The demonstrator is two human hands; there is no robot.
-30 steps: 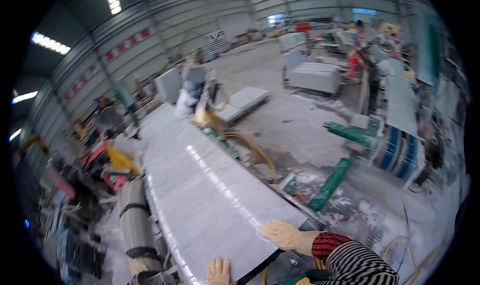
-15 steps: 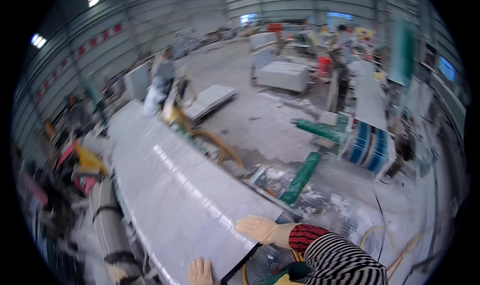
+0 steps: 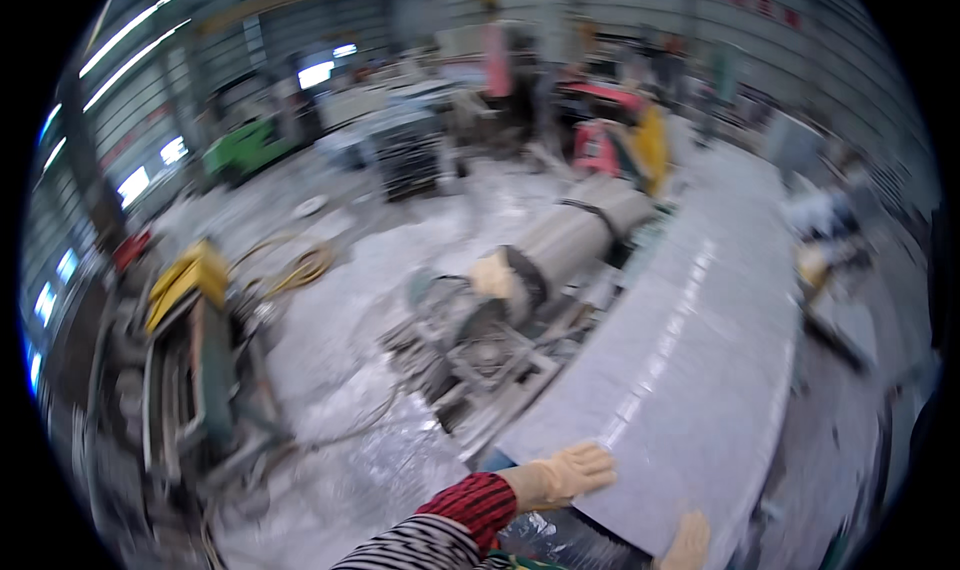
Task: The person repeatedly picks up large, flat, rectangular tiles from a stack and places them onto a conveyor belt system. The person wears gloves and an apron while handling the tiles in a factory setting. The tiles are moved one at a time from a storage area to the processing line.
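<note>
A long pale grey stone slab (image 3: 735, 360) stretches from just in front of me toward the far right, with a streak of light reflected along it. My left hand (image 3: 572, 473), in a cream glove with a red cuff and black-and-white striped sleeve, lies on the slab's near left corner, fingers stretched out. My right hand (image 3: 688, 543), in the same kind of glove, rests on the near end with its fingers flat; the lower edge of the picture cuts it off. Neither hand grasps anything visible.
Left of the slab lies a large grey cylinder (image 3: 590, 225) with black bands, beside a dirty machine frame (image 3: 495, 355). A yellow hose coil (image 3: 308, 267) lies on the wet floor. Far left stands a yellow-topped machine (image 3: 195, 280). A blurred person (image 3: 822, 215) is beyond the slab's right edge.
The view has swung far to the left, bringing in the cylinder, hose and machines there. Both hands still lie on the slab's near end; my left hand and sleeve now show more, my right less.
</note>
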